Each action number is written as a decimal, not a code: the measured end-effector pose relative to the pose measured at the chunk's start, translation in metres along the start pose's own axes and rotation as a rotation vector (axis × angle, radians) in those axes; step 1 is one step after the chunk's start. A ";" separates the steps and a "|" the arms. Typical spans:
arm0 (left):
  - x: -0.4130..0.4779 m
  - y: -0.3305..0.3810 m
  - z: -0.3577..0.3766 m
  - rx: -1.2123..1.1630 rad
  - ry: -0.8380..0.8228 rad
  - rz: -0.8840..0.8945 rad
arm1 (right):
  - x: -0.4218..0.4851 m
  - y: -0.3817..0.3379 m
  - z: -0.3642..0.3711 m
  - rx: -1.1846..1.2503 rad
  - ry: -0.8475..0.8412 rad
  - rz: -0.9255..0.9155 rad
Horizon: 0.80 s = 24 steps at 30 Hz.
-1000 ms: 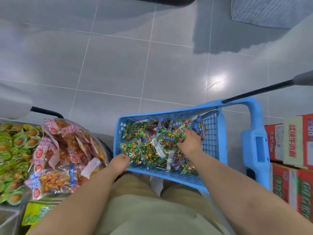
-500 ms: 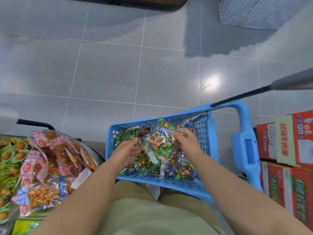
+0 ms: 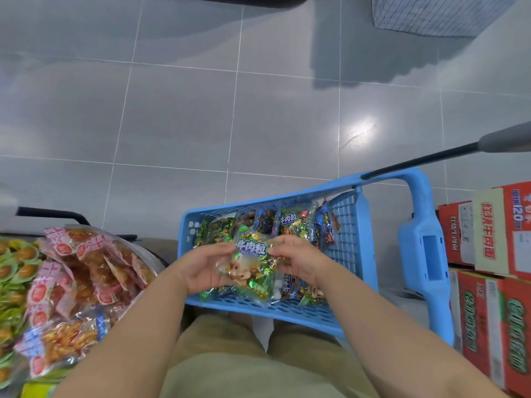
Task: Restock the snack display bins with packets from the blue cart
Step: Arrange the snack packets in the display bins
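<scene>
A blue cart basket (image 3: 349, 225) stands in front of my knees and holds several green and blue snack packets (image 3: 296, 225). Above its near half I hold a clear packet of green-wrapped sweets (image 3: 251, 268) with white lettering on a blue label. My left hand (image 3: 205, 268) grips the packet's left edge and my right hand (image 3: 298, 261) grips its right edge. At the left, a display bin (image 3: 155, 258) is heaped with pink-labelled orange snack packets (image 3: 83, 271).
Green-wrapped snacks (image 3: 14, 271) fill another bin at the far left. Red and green cartons (image 3: 494, 271) are stacked at the right beside the cart's blue handle frame (image 3: 425, 254). A dark rod (image 3: 422, 160) slants over the cart. Grey tiled floor lies beyond.
My right hand lifted a packet out of the basket. My left hand came off the basket's near rim and took the packet's other edge; it now sits higher, between both hands.
</scene>
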<state>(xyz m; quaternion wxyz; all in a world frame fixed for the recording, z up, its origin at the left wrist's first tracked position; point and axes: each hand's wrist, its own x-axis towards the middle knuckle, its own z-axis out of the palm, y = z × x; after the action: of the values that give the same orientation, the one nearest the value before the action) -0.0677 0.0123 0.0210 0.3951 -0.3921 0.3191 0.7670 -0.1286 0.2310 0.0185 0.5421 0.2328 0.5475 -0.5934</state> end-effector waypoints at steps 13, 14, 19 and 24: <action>0.035 -0.016 -0.011 0.144 0.483 0.129 | 0.052 0.003 -0.038 -0.435 0.637 0.054; 0.035 -0.016 -0.013 0.135 0.505 0.132 | 0.054 0.003 -0.040 -0.489 0.615 0.046; 0.036 -0.015 -0.022 0.110 0.549 0.190 | 0.051 0.007 -0.042 -0.628 0.679 -0.033; 0.037 -0.012 -0.023 0.098 0.567 0.218 | 0.014 0.004 -0.043 -0.321 0.727 -0.267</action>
<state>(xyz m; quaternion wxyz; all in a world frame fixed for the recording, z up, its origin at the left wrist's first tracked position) -0.0639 0.0131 -0.0237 0.2240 -0.5346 0.4935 0.6485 -0.1428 0.2646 -0.0080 0.2612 0.2665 0.8141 -0.4450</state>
